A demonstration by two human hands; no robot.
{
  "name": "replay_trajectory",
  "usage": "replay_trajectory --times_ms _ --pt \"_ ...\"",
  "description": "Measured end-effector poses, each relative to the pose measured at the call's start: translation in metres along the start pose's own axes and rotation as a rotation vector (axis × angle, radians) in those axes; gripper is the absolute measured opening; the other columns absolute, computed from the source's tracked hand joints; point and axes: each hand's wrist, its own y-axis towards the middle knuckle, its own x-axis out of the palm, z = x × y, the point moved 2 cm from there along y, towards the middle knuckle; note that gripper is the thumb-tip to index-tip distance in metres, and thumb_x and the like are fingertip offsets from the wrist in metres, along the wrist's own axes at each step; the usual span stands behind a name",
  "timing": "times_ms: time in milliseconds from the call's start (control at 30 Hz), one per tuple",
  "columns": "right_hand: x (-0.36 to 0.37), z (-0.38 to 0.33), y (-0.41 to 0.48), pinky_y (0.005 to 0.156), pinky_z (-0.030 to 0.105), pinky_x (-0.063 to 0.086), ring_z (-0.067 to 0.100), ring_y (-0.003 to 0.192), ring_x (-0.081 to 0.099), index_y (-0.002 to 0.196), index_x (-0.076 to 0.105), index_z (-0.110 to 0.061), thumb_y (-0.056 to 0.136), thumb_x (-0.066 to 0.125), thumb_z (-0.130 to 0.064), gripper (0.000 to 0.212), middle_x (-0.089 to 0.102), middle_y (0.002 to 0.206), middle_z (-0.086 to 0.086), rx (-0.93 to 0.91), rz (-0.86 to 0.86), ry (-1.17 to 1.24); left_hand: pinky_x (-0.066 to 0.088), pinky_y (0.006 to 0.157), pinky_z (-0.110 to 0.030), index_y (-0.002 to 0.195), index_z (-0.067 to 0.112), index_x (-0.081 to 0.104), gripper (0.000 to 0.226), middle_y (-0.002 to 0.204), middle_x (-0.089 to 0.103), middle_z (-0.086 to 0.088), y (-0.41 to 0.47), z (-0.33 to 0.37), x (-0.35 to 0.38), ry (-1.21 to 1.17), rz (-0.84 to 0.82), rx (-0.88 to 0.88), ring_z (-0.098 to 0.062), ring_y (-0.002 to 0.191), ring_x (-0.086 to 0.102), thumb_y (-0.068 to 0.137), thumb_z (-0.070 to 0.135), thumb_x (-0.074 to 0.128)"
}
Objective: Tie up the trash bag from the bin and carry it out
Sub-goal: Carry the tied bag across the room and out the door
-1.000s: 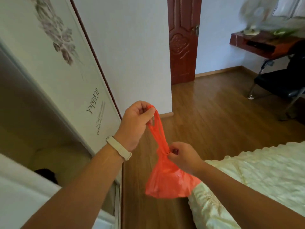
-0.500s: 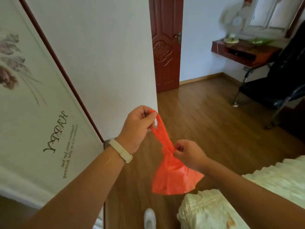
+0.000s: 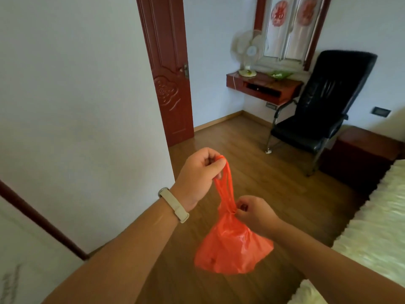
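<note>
Left grip: the left hand is closed around the top of the handle loops of the orange trash bag, the thumb pressed over the curled fingers. A pale wristband sits on this wrist.

Right grip: the right hand is lower and to the right of the left grip, pinched shut on the gathered neck of the bag, just where the loops meet a twisted knot.

Trash bag: it hangs in the air between and below the two grips, its bulging body under the right grip and clear of the wooden floor. The loops run taut, slanting from the upper grip down to the knot.

Contents: dark shapes show faintly through the plastic; what they are cannot be told.

Beyond the grips: a dark red door stands past the left grip, next to a white wall corner.

Right of the grips: a black chair stands below a red wall-mounted worktop that carries a small fan.

Near right edge: a bed with a cream cover lies right of the right forearm.
</note>
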Motion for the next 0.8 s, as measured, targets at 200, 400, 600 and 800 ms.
replay_trajectory --times_ms 200,400,600,800 --pt "0.004 0.009 0.083 0.055 0.022 0.04 0.001 0.057 0.052 0.061 0.058 -0.036 0.079 0.065 -0.013 0.029 0.058 0.061 -0.011 0.086 0.024 0.099 0.053 0.075 -0.048 0.083 0.009 0.062 0.01 0.066 0.059 -0.007 0.085 -0.031 -0.007 -0.033 -0.038 -0.028 -0.02 0.066 0.056 0.089 0.016 0.057" --pt "0.007 0.035 0.193 0.058 0.03 0.046 0.01 0.059 0.058 0.064 0.063 -0.029 0.08 0.064 -0.02 0.018 0.067 0.068 -0.002 0.109 0.015 0.193 0.053 0.077 -0.048 0.086 0.008 0.063 0.013 0.067 0.061 -0.007 0.181 -0.07 -0.003 0.05 0.0 -0.068 -0.019 0.067 0.058 0.087 0.019 0.058" --pt "-0.013 0.073 0.309 0.058 0.028 0.048 0.005 0.058 0.058 0.075 0.07 -0.018 0.079 0.062 -0.015 0.01 0.068 0.068 -0.001 0.073 -0.062 0.216 0.052 0.077 -0.048 0.087 0.001 0.062 0.013 0.065 0.06 -0.006 0.293 -0.101 0.01 0.048 0.054 -0.148 -0.021 0.067 0.057 0.087 0.013 0.058" --pt "-0.038 0.1 0.398 0.059 0.033 0.046 0.008 0.057 0.055 0.075 0.067 -0.013 0.077 0.061 -0.013 0.006 0.065 0.067 0.001 0.026 -0.091 0.179 0.048 0.071 -0.04 0.084 0.002 0.061 0.009 0.065 0.059 -0.007 0.388 -0.122 0.02 0.011 0.052 -0.158 -0.021 0.067 0.056 0.088 0.01 0.058"
